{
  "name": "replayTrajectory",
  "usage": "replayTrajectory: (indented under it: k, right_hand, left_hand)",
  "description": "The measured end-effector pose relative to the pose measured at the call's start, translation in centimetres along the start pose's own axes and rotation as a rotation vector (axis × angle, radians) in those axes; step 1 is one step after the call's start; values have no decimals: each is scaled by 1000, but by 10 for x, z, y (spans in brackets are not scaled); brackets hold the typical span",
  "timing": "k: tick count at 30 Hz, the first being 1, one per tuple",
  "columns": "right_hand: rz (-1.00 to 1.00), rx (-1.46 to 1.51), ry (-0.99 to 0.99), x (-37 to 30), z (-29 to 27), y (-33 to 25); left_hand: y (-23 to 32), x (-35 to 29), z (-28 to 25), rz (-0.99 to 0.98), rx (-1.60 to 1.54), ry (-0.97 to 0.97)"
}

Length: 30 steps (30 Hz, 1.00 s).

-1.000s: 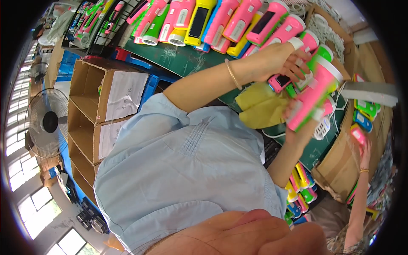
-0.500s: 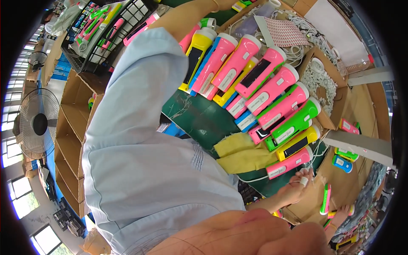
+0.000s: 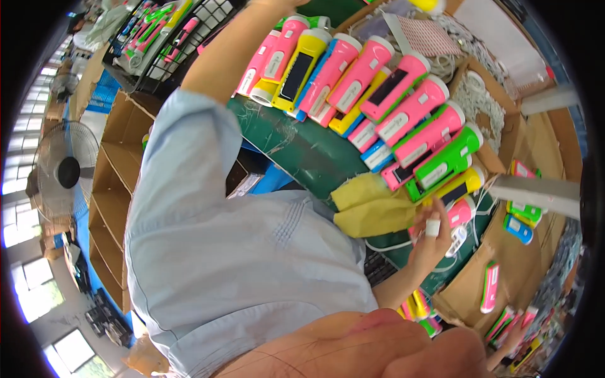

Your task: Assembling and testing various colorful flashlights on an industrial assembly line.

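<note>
A long row of pink, yellow, green and blue flashlights lies on the green table (image 3: 296, 151). At the row's near end my right hand (image 3: 432, 236), white tape round one finger, closes over a pink flashlight (image 3: 462, 213) and hides most of its body. A yellow flashlight (image 3: 465, 184) and a green flashlight (image 3: 444, 167) lie beside it. Next to that hand are a white oval piece (image 3: 456, 240) and thin white cables. My left hand (image 3: 277, 3) is at the top rim, past the far pink flashlights (image 3: 287, 47); its fingers are cut off from view.
A folded yellow cloth (image 3: 372, 211) lies before the row. Behind stand a carton of small white parts (image 3: 488, 94) and a black wire basket (image 3: 198, 38) of flashlights. Cardboard compartments (image 3: 113, 208) and a fan (image 3: 66, 170) are at left. Another person's hand (image 3: 513, 340) handles flashlights at lower right.
My right hand has moved from the lamp end of the pink flashlight onto its body. My left hand has drawn back leftward along the top rim. The whole view has shifted slightly.
</note>
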State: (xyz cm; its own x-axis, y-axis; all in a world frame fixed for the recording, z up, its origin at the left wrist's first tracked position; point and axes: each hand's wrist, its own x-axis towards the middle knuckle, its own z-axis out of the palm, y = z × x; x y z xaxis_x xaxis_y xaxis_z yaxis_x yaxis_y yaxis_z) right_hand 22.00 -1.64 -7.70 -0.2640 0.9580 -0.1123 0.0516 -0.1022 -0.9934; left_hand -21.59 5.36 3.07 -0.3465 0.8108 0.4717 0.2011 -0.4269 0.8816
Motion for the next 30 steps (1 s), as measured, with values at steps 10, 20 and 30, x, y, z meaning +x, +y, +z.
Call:
replayTrajectory:
  k: [10, 20, 30]
  right_hand:
    - [-667, 83, -187, 17, 46, -44]
    - [-227, -511, -49, 24, -17, -58]
    - [-494, -532, 78, 14, 46, -19]
  left_hand:
    - [18, -208, 87, 83, -196, -263]
    - [4, -237, 116, -713, -654, -813]
    - [5, -227, 163, -997, -977, -446]
